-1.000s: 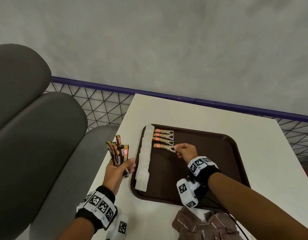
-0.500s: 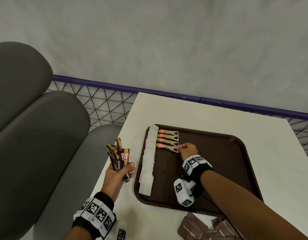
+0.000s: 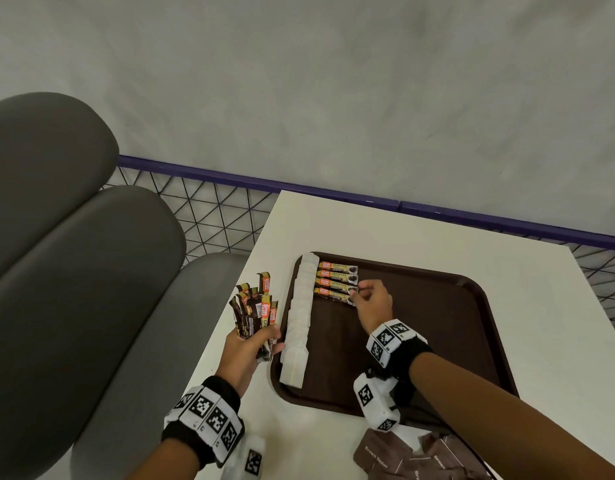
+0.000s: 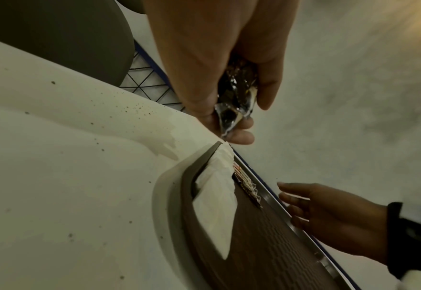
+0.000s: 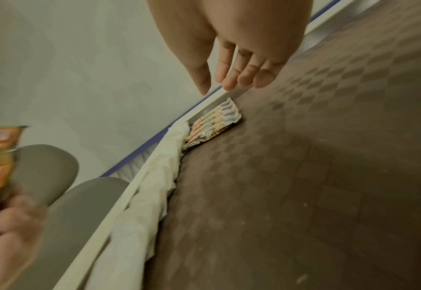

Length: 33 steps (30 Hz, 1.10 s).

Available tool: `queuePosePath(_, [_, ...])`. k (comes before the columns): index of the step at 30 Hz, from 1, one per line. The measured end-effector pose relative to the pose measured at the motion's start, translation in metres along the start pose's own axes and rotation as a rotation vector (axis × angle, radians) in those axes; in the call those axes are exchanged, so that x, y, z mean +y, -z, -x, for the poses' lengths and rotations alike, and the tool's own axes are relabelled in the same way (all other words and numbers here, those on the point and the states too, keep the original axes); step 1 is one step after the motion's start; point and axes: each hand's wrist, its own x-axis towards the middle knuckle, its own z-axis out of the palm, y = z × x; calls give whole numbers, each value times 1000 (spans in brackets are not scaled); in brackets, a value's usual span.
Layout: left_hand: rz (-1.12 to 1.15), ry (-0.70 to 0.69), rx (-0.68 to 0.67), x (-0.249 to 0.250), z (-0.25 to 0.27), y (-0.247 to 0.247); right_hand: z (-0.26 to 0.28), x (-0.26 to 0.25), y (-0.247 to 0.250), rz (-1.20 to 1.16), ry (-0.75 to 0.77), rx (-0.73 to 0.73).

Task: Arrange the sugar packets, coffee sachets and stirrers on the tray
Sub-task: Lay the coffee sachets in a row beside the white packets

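A brown tray (image 3: 420, 323) lies on the white table. White sugar packets (image 3: 299, 320) run in a column down its left edge. To their right, several orange-and-brown coffee sachets (image 3: 335, 282) lie side by side at the far left corner. My right hand (image 3: 359, 296) hovers at the right end of the nearest sachet with relaxed fingers (image 5: 229, 82) and holds nothing. My left hand (image 3: 250, 344) grips a fanned bundle of coffee sachets (image 3: 256, 306) upright just left of the tray. No stirrers are in view.
Brown sugar packets (image 3: 403, 459) lie in a heap on the table (image 3: 541, 341) at the near edge, by my right forearm. A grey padded seat (image 3: 91, 271) stands to the left. A purple-topped mesh rail (image 3: 230, 181) runs behind the table.
My right hand has let go of the nearest sachet's end and lifted slightly off it; the sachet stays in the row. My left hand still holds its bundle.
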Motion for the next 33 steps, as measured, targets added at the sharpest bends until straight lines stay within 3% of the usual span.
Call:
queuePosePath(3, [13, -14, -9, 2, 5, -6, 19, -17, -1, -146, 33, -118])
queuePosePath(5, [14, -21, -22, 4, 8, -10, 34, -34, 1, -224, 36, -284])
queuePosePath(8, [18, -25, -31, 6, 13, -15, 57, -53, 4, -194, 66, -580])
queuePosePath(10, [12, -33, -41, 6, 17, -17, 68, -57, 2, -155, 104, -687])
queuePosePath(18, [-20, -44, -80, 7, 28, -25, 85, -59, -6, -175, 172, -712])
queuePosePath(21, [-25, -51, -84, 7, 28, -24, 85, -62, -3, -266, 116, -710])
queuePosePath(25, [-14, -53, -32, 8, 24, -19, 80, -64, 1, -436, -32, -583])
queuePosePath(28, [-17, -60, -4, 9, 22, -16, 76, -64, 9, -205, 91, -555])
queuePosePath(30, [-28, -72, 4, 9, 21, -15, 75, -61, 13, 4, 246, -612])
queuePosePath(33, [-36, -87, 3, 10, 19, -18, 77, -58, 14, 148, 352, -712])
